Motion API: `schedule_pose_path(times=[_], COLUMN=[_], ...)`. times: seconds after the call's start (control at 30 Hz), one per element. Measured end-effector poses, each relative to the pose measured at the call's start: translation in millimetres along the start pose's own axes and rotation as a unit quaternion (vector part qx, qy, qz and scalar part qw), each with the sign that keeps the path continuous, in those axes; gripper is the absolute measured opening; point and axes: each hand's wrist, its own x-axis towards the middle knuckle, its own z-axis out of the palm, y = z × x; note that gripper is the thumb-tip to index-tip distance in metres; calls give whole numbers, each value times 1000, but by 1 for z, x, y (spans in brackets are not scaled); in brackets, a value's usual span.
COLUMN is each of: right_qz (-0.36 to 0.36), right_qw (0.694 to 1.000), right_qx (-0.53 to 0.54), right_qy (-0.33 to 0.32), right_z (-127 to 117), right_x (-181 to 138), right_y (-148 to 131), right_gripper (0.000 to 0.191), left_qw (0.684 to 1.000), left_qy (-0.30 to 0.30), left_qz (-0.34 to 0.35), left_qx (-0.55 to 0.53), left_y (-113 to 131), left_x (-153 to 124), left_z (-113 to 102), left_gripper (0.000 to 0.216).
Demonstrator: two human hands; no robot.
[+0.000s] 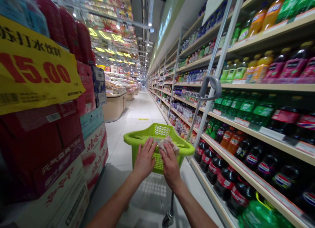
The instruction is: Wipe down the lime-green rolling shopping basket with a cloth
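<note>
A bright green plastic shopping basket [157, 125] with perforated sides stands in front of me on a wheeled frame. My left hand [145, 155] lies over its near rim, left of the middle, with fingers bent over the edge and the thumb on my side. Just to the right, my right hand [169, 160] presses a crumpled whitish cloth [173, 142] against the same rim. Part of the cloth is hidden under the fingers. Below the basket a caster wheel [168, 218] shows between my forearms.
Shelves [246, 119] of bottled drinks line the right side, with a grey handle [210, 87] on a metal pole. Stacked drink cartons [94, 149] and a yellow price sign [36, 69] stand close on the left. A tiled aisle [141, 106] runs ahead past display counters [115, 105].
</note>
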Motion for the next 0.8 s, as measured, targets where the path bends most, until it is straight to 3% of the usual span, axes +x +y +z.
schedule_pose_path(times=[0.17, 0.27, 0.33, 0.4, 0.5, 0.6, 0.7, 0.8], right_qz=[63, 56, 49, 55, 61, 113, 165, 143], right_qw=[996, 998, 999, 997, 992, 991, 986, 988], right_qx=[-50, -33, 8, 58, 105, 69, 4, -52], right_qy=[37, 14, -9, -22, -43, -24, -4, -40], right_z=[-25, -17, -8, -7, -25, -45, -47, -39], right_x=[-3, -2, 2, 8, 13, 12, 8, 5], right_y=[29, 16, 1, -7, 0, 20, 36, 43], right_gripper=[47, 50, 55, 62, 68, 63, 54, 45], left_qw=[999, 993, 988, 983, 984, 993, 994, 992], left_qy=[16, 63, 75, 49, 11, 49, 66, 56], left_qz=[-10, -44, -32, -5, -4, 2, 45, 65], left_qx=[-43, -91, -134, -175, -177, -110, -80, -91], left_y=[-3, 8, 19, 28, 42, 56, 65, 51], left_x=[0, 6, 12, 18, 26, 34, 38, 35], left_z=[-2, -4, -6, -8, -5, 4, 15, 17], left_gripper=[56, 40, 38, 39, 42, 50, 41, 36])
